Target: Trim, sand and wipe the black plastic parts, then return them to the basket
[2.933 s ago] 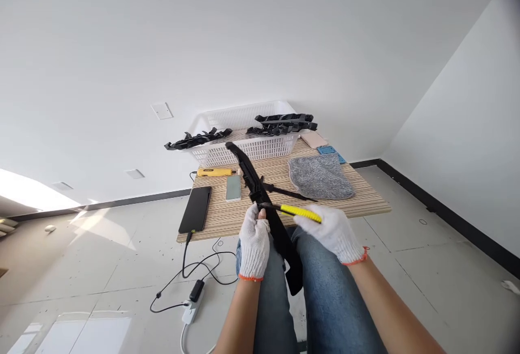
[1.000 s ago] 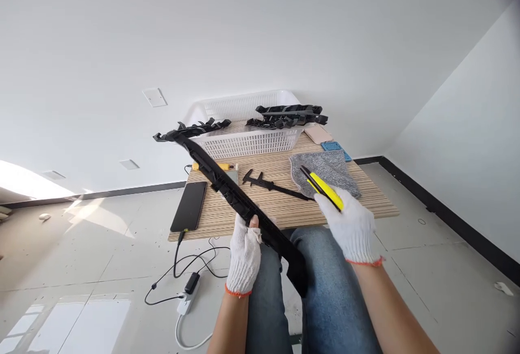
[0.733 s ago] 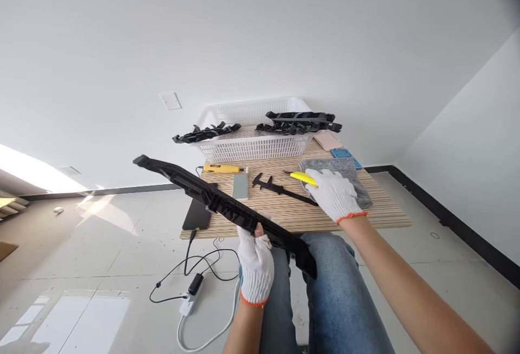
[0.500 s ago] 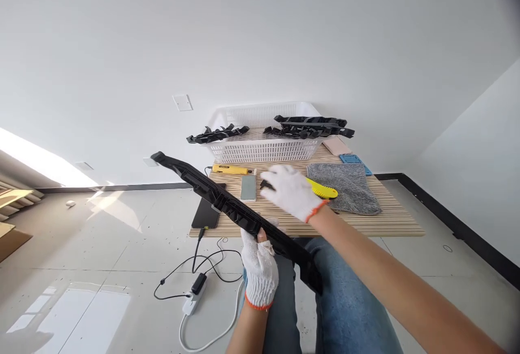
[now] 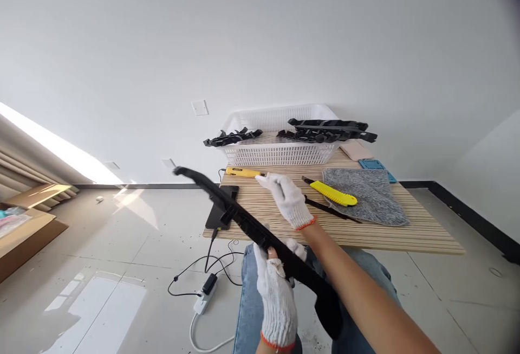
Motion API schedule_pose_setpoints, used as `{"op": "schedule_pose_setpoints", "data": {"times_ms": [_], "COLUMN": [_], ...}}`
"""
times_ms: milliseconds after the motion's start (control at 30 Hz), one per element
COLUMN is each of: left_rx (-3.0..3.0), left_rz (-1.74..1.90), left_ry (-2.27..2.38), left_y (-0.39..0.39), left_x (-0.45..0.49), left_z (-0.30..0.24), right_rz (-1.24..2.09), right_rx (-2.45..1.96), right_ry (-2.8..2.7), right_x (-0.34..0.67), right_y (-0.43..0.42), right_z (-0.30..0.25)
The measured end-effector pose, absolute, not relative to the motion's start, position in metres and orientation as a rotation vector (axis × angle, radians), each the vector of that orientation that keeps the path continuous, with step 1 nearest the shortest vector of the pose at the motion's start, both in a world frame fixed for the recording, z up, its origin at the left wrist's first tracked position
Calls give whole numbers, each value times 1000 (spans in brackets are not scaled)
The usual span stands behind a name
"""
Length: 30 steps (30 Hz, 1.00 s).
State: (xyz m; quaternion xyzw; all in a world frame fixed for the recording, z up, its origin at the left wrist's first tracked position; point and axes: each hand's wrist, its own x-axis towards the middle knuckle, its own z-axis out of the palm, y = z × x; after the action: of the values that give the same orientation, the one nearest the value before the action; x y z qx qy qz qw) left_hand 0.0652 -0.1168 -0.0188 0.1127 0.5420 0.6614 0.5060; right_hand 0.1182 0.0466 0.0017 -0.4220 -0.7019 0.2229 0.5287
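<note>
My left hand (image 5: 276, 283), in a white knit glove, grips a long black plastic part (image 5: 231, 213) near its middle; the part runs from my lap up to the left, over the table's left edge. My right hand (image 5: 286, 199), also gloved, reaches across the table with fingers stretched out toward a yellow pen-shaped tool (image 5: 242, 172) and holds nothing. A yellow utility knife (image 5: 333, 193) lies on the wooden table (image 5: 406, 232) to the right of that hand, partly on a grey cloth (image 5: 368, 194). A black caliper (image 5: 329, 208) lies under the knife.
A white mesh basket (image 5: 280, 150) with several black plastic parts (image 5: 329, 129) stands at the table's back. A black tablet (image 5: 221, 210) with a cable lies at the left edge. A blue pad (image 5: 376, 165) and a tan object (image 5: 355, 150) sit at the back right. A power strip (image 5: 201, 302) lies on the floor.
My right hand laid the yellow knife down by the grey cloth and moved left across the table toward the yellow tool. My left hand swung the black part's far end leftward.
</note>
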Motion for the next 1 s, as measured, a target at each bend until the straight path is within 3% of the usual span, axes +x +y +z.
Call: {"op": "schedule_pose_setpoints", "data": {"times_ms": [200, 367, 767, 933, 1000], "left_rx": [171, 352, 558, 598, 599], "left_rz": [1355, 1291, 1181, 1116, 1140], "left_ry": [1151, 1268, 1386, 1462, 1523], "left_y": [-122, -121, -125, -124, -124], "left_x": [105, 105, 99, 96, 95], "left_z": [-16, -22, -35, -32, -31], "right_rz": [995, 1267, 1086, 721, 845], "right_rx": [-1088, -1149, -1454, -1485, -1438], "right_ry": [-851, -841, -1306, -1339, -1415], "right_x": [157, 179, 208, 202, 196], "right_y": [52, 51, 53, 51, 51], "right_z": [31, 35, 15, 14, 12]}}
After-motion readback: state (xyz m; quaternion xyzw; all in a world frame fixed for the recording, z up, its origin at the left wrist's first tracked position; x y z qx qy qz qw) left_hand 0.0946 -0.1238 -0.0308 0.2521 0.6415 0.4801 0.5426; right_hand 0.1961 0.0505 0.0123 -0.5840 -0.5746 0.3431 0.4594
